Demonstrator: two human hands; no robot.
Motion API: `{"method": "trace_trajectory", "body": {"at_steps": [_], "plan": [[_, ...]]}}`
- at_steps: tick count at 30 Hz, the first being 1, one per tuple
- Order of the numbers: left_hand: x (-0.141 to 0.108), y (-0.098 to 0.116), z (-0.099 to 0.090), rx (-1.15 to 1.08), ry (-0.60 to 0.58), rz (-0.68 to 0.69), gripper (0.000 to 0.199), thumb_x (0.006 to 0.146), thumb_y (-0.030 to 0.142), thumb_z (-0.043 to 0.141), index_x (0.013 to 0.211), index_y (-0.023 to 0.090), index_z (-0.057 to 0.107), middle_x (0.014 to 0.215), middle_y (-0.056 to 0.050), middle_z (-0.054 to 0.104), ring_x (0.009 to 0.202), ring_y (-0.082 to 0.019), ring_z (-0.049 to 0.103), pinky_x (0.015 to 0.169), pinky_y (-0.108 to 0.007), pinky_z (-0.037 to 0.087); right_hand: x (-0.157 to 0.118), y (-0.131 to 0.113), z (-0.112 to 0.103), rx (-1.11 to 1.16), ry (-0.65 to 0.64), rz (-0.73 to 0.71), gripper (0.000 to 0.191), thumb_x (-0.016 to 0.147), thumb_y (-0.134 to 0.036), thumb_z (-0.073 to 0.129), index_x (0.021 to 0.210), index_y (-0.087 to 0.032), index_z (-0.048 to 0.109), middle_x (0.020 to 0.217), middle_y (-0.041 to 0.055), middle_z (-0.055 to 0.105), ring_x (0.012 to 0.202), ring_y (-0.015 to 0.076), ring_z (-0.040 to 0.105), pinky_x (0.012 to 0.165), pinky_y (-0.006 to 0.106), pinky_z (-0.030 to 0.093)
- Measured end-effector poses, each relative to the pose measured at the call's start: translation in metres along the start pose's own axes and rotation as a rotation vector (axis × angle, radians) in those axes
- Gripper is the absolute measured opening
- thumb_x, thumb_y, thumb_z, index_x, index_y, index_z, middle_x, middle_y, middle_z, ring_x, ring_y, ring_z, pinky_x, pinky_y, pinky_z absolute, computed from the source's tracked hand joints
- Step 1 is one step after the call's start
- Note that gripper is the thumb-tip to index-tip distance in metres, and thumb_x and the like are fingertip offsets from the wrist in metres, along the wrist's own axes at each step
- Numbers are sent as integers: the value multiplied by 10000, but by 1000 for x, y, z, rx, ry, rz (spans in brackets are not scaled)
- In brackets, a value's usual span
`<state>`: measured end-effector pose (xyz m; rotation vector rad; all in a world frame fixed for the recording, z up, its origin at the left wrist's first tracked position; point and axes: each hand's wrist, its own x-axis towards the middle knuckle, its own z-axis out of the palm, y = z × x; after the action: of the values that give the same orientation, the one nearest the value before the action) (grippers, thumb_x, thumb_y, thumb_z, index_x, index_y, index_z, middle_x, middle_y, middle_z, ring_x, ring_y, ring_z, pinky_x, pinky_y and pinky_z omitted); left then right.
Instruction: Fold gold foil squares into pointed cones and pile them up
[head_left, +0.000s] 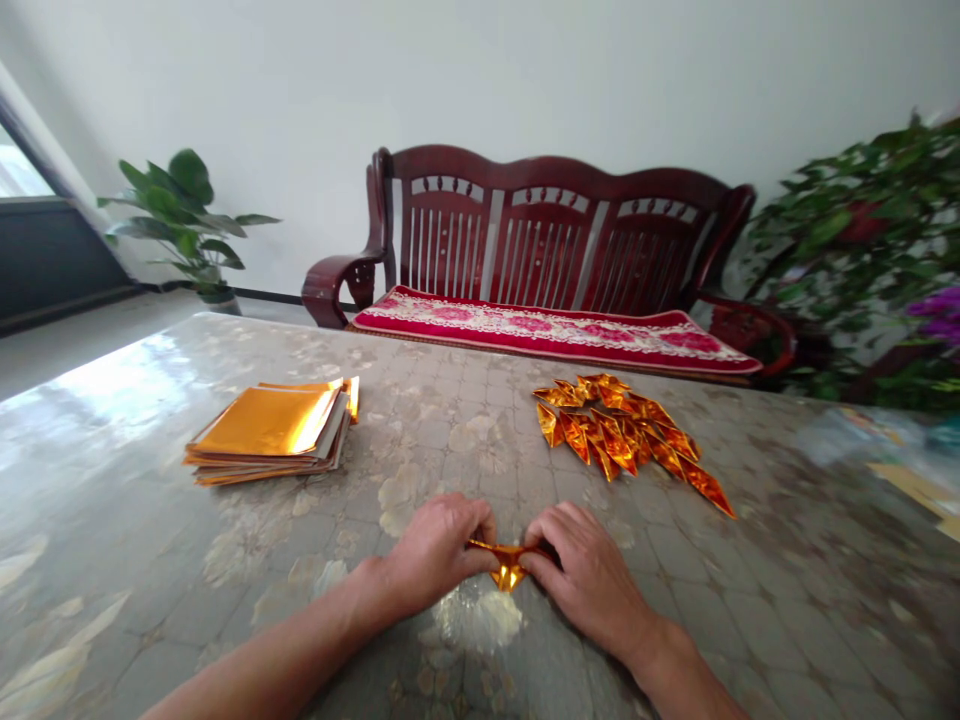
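Head view, like a clock: big flowery surface (420,410), red wooden seat (541,210) at 12 o'clock, paper stack (262,422) at 8, folded gold pieces (616,432) at 4. At 6, left hand (442,550) and right hand (583,568) pinch one small gold fold (508,574).

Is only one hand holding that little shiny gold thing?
No, the left hand and the right hand both pinch the folded gold piece, one at each end.
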<state>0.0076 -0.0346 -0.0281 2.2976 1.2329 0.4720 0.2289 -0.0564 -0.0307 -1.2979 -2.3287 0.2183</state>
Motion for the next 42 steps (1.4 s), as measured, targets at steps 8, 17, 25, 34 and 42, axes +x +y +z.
{"method": "trace_trajectory", "body": {"at_steps": [8,17,25,34,42], "plan": [[-5,-4,2,141,268,315,275,1019,300,436,806,196,576,770,-14,620,721,-155,531,676,-268,377,3,0,-5,85,217,-184,125,953,-217,589,830,-221,611,749,5,617,750,174,537,709,316,396],[1,-6,1,47,215,274,211,1016,230,426,931,221,618,858,-13,639,808,-155,574,744,-256,417,8,8,-1,148,226,-124,109,922,-179,623,823,-224,616,758,1,615,757,173,544,711,312,398],[3,-13,7,-81,243,181,147,950,142,508,843,213,579,819,16,609,776,-127,581,709,-220,419,7,11,9,286,205,104,153,816,-107,664,885,-238,625,801,-17,626,776,169,590,718,285,442],[2,-3,18,-6,490,373,189,875,25,488,839,204,537,772,6,593,715,-138,539,679,-242,417,9,13,20,343,388,442,295,744,-129,542,1022,-220,582,889,16,656,748,173,624,712,292,493],[1,-3,11,115,582,395,168,941,62,487,852,189,552,787,-27,595,734,-160,528,683,-268,404,8,-7,14,824,145,580,192,887,-381,536,819,-203,560,627,-30,564,558,133,541,520,228,422]]}}
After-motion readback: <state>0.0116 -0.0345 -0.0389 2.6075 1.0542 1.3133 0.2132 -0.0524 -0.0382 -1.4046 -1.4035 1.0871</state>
